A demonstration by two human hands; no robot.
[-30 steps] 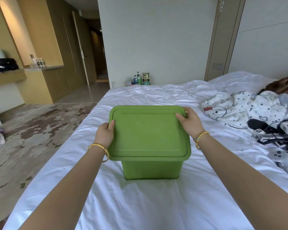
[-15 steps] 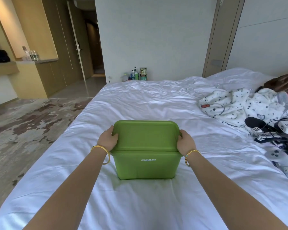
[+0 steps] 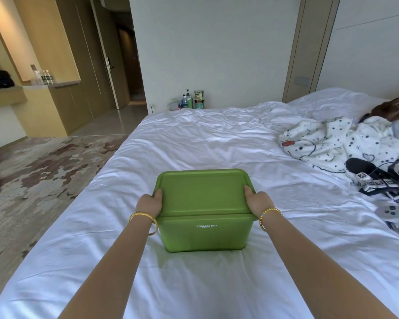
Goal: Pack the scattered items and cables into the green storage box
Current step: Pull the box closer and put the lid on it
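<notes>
A green storage box (image 3: pixel 203 236) stands on the white bed, its green lid (image 3: pixel 204 192) closed on top. My left hand (image 3: pixel 150 203) grips the lid's left edge, thumb on top. My right hand (image 3: pixel 257 201) grips the lid's right edge the same way. At the right side of the bed lies a heap of black cables and small white tagged devices (image 3: pixel 382 178), with a grey game controller (image 3: pixel 392 211) just in front of it.
A spotted white blanket (image 3: pixel 336 139) and a brown cloth (image 3: pixel 396 109) lie at the bed's right. Bottles and cans (image 3: pixel 192 100) stand beyond the far edge of the bed. Patterned carpet (image 3: pixel 39 169) runs along the left side.
The box has been lowered from a raised, tilted pose and now stands level on the bed. Both hands slid back to the lid's side edges near the front.
</notes>
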